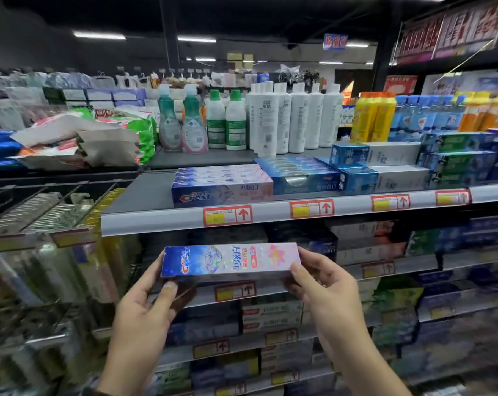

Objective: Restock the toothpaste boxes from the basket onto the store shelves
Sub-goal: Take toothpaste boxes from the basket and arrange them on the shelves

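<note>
I hold a blue-and-pink Crest toothpaste box (230, 260) level in front of the shelves, below the upper shelf's edge. My left hand (146, 307) grips its blue left end, thumb under the front edge. My right hand (325, 290) pinches its pink right end. On the upper shelf (156, 221) lies a row of matching Crest boxes (222, 184), with bare shelf to their left. The basket is out of view.
Blue toothpaste boxes (296, 175) and blue-white and green ones (456, 158) fill the shelf to the right. Bottles (285, 121) stand on the top level behind. Lower shelves hold more boxes. A rack of hanging items (42, 212) is at the left.
</note>
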Tool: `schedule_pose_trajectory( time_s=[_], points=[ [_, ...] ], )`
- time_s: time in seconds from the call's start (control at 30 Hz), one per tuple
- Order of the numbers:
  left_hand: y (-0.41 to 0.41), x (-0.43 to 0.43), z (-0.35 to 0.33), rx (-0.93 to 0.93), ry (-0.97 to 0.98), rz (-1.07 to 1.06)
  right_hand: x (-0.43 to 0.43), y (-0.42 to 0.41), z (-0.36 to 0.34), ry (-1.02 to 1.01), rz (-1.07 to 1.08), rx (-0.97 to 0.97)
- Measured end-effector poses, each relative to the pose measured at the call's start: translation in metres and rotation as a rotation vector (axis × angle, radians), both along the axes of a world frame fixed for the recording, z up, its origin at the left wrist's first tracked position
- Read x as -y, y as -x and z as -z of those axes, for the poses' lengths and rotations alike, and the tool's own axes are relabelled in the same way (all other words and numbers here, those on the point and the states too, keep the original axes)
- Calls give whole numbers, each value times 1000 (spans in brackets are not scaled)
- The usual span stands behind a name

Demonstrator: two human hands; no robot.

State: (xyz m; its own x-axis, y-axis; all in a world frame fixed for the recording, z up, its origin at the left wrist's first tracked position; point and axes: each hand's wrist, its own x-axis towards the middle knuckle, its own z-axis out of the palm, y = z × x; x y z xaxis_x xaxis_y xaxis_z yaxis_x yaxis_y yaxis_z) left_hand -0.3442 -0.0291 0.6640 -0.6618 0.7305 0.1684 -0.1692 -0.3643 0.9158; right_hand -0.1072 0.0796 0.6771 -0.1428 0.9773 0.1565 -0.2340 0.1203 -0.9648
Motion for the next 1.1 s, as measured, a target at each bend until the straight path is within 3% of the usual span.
schedule_pose_trajectory(
  time_s=[0.4,1.1],
  points=[
    [13,-5,3,-92,9,-74,-16,6,-10,-13,-42,42],
    [10,-5,-23,-51,42,-152,-16,0,-23,-153,-51,115]
  ],
)
